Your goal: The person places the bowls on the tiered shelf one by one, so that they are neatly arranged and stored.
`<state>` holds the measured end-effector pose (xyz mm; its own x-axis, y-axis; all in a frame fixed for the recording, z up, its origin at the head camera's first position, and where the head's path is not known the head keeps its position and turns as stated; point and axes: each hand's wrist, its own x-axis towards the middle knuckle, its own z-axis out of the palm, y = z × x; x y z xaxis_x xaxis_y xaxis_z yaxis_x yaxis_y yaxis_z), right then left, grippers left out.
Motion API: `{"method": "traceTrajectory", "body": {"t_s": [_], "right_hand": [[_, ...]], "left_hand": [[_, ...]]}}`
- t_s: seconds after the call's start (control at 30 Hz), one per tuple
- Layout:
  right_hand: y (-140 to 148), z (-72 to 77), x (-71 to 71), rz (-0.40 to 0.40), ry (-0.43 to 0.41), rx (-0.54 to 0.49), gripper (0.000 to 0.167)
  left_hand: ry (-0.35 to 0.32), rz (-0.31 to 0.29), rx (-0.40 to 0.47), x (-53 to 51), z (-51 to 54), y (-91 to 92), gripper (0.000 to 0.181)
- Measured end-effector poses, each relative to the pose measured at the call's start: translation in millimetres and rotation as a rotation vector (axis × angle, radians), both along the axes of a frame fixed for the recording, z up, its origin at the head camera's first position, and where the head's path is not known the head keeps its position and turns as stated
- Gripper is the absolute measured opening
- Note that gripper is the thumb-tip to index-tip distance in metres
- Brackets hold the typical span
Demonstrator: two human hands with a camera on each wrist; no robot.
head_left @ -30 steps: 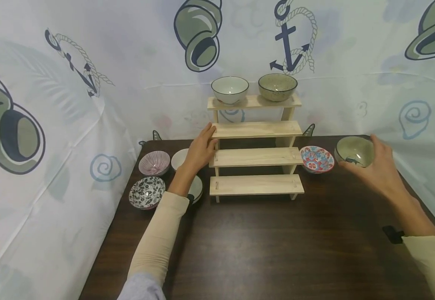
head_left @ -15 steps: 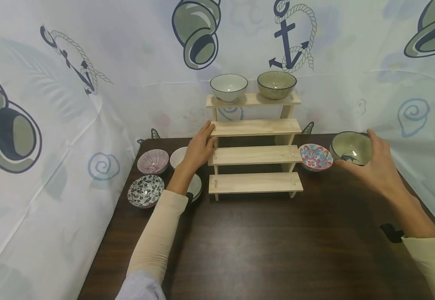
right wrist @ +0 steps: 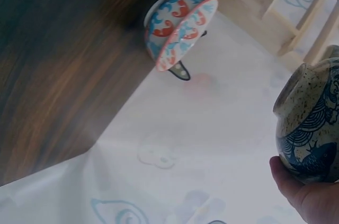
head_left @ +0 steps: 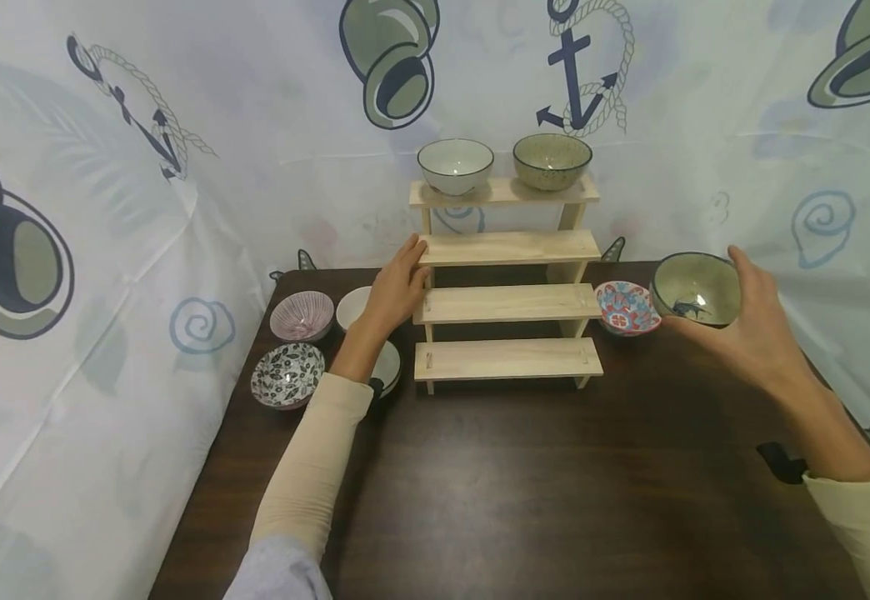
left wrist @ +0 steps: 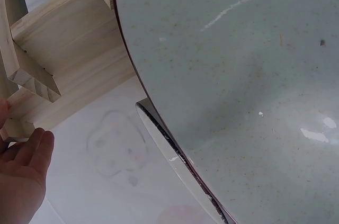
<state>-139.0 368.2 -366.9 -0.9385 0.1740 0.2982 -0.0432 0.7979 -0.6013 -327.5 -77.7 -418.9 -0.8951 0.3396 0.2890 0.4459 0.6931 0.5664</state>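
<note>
Left hand (head_left: 396,290) is pinching the wooden rack (head_left: 507,305), probably so it won't wobble, and right hand (head_left: 763,333) has fingers pinching a green bowl (head_left: 697,287), patterned bowl (head_left: 625,308) just beside them.

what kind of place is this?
Probably a staged tabletop recording setup rather than a lived-in room: nautical-print sheeting forms the backdrop behind and beside a dark wood-grain table, with a four-tier wooden stand on it.
</note>
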Motion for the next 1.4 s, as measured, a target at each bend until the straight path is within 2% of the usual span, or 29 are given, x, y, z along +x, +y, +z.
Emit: {"method": "traceTrajectory", "body": {"t_s": [0.27,0.6,1.0,1.23,1.4], "right_hand": [[-12.5,12.1,5.3,0.031,0.036,-0.008,0.120],[-31.2,26.4,13.3,0.056,0.030,-0.005,0.122],[-54.3,41.2,17.0,0.122,0.121,-0.004,0.127],[-69.9,45.1,14.1,0.181,0.134,-0.032,0.127],[-75.9,45.5,15.5,0.190,0.137,-0.027,0.125]], "left_hand": [[0.000,0.001,0.007,-1.5,-0.9,-0.4,0.054],[0.010,0.001,0.002,-2.7,-1.6,0.9,0.054],[-0.001,0.000,0.021,-4.1,0.3,2.5,0.054],[-0.006,0.011,0.023,-4.2,1.1,-0.2,0.055],[-0.010,-0.002,0.024,-5.2,-1.7,2.0,0.055]]}}
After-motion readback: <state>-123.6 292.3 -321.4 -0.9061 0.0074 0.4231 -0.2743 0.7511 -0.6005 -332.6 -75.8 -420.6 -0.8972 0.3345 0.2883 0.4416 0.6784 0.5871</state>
